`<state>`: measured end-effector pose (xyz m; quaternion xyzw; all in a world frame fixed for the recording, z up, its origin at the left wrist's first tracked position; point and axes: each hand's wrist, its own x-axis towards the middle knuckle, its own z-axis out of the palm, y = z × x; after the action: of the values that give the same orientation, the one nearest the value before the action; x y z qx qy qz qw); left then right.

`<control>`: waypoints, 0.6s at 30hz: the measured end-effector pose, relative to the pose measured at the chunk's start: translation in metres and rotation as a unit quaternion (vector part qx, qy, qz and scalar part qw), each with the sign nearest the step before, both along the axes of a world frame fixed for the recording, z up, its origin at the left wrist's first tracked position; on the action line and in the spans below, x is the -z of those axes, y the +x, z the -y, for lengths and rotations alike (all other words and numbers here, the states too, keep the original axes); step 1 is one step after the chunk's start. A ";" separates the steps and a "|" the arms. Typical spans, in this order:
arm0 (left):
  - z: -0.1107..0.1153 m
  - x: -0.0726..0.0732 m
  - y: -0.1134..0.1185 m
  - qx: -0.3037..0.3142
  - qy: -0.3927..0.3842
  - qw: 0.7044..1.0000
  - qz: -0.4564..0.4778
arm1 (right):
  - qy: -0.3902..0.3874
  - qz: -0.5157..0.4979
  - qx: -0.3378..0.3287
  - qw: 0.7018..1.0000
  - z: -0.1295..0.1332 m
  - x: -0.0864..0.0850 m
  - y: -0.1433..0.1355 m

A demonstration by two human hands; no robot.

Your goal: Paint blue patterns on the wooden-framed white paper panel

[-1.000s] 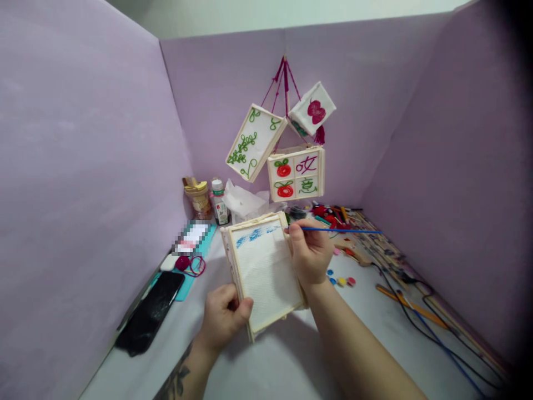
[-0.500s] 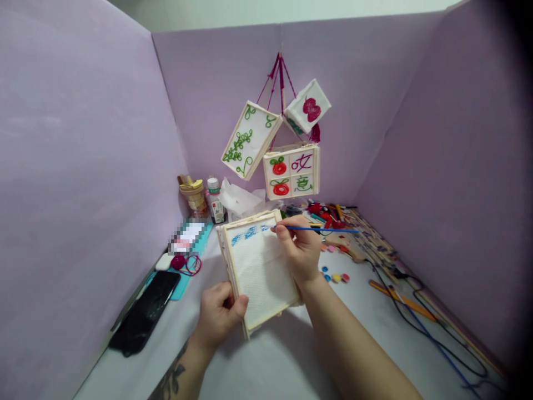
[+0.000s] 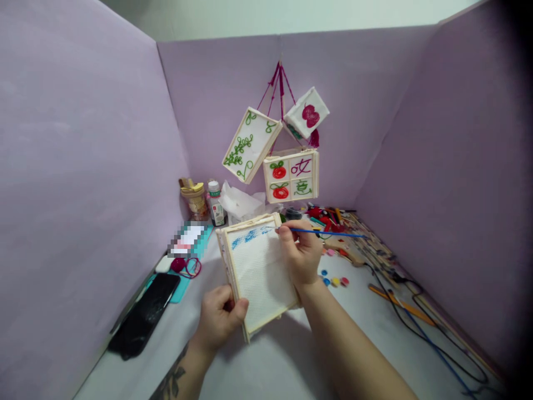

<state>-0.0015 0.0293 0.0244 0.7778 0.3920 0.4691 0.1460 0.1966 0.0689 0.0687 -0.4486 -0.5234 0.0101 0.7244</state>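
My left hand [image 3: 222, 316] grips the lower left edge of a stick-framed box [image 3: 262, 278], thumb over the front frame. Its white textured panel faces me, tilted, with a band of blue paint [image 3: 250, 238] along the top. Pinched in my right hand [image 3: 303, 253] is a thin blue paintbrush [image 3: 328, 231]. The brush tip is at the panel's upper right, by the end of the blue band; whether it touches I cannot tell. Small paint pots [image 3: 335, 281] in blue, yellow and red stand on the table to the right.
Painted box lanterns [image 3: 291, 175] hang on purple cords against the back panel. At left lie a black phone [image 3: 145, 316], purple yarn [image 3: 179, 265] and a turquoise mat [image 3: 182, 289]. A bottle [image 3: 216, 205] and a cup [image 3: 195, 201] stand behind. An orange-handled tool [image 3: 402, 304] and black cable [image 3: 441, 339] lie right.
The brush's rear end has dipped and shifted slightly right, its tip moving a little right along the panel's top. My left hand keeps its hold. The view has tilted slightly.
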 end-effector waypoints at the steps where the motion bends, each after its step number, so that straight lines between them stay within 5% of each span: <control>1: 0.000 -0.001 0.000 0.000 0.001 1.000 0.000 | 0.000 -0.001 0.007 1.000 0.000 0.000 0.000; 18: -0.001 0.001 -0.001 -0.003 -0.023 1.000 -0.007 | 0.028 -0.011 0.054 0.998 -0.001 0.004 0.001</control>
<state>-0.0022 0.0302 0.0235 0.7761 0.4066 0.4548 0.1598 0.1980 0.0700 0.0651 -0.4559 -0.4909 -0.0387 0.7414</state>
